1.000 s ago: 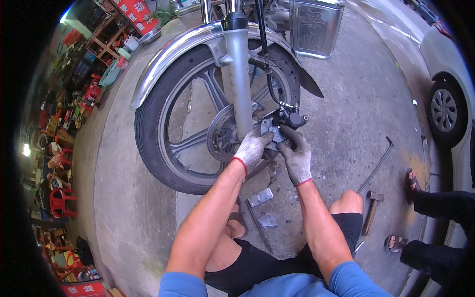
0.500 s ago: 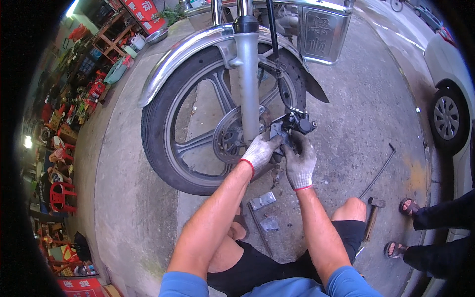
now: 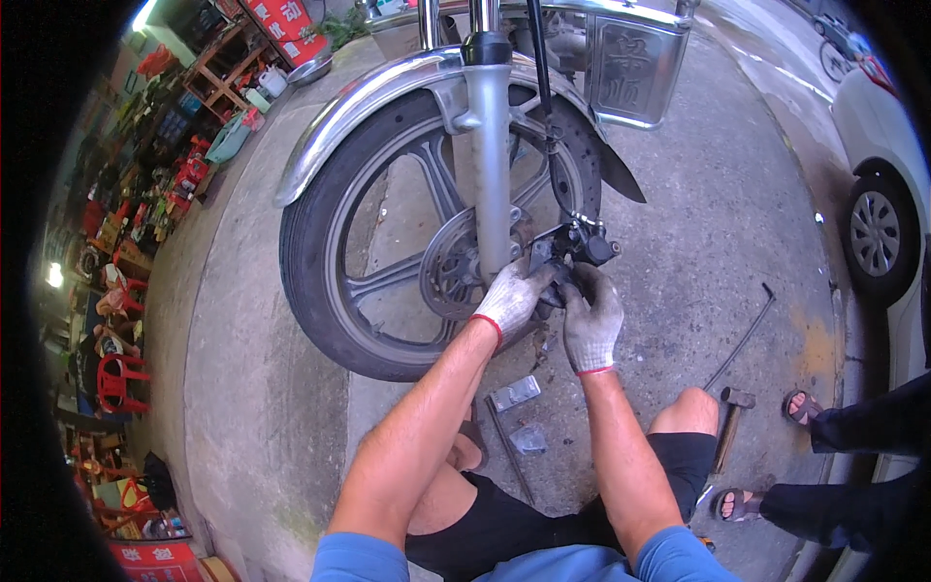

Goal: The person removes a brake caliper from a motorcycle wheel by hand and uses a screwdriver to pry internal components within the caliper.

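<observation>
Gloved in grey knit cotton with red cuffs, the left hand (image 3: pixel 511 296) and right hand (image 3: pixel 592 315) close together on a black brake caliper (image 3: pixel 572 250) low on a motorcycle's front wheel. Fingers of the left hand curl around the caliper's near left side, beside the fork foot; the right hand wraps it from below and the right, fingers bent tight against the metal. Bare forearms run up from blue sleeves at the near edge, over bent knees in black shorts.

On the rough grey concrete between the knees and the tyre lie a small flat silvery packet (image 3: pixel 515 393), a crumpled clear wrapper (image 3: pixel 529 439) and a thin dark rod (image 3: pixel 508 448). To the right, near the knee, rests a hammer (image 3: pixel 729 424) with a wooden handle, and beyond it a long slim bent metal bar (image 3: pixel 745 337).

The caliper sits just right of the smooth silver fork leg (image 3: pixel 492 165), against the perforated brake disc (image 3: pixel 454 267) at the hub. Cast grey spokes fan out to a worn black rubber tyre (image 3: pixel 308 262), capped by a curved chrome mudguard (image 3: pixel 373 102). A black hose (image 3: pixel 543 107) climbs from the caliper. Farther off hangs an embossed steel box (image 3: pixel 630 63).

At the right edge, another person's sandalled feet (image 3: pixel 766 456) stand beside a white car (image 3: pixel 887 175). Red plastic chairs (image 3: pixel 116 373) crowd the far left.
</observation>
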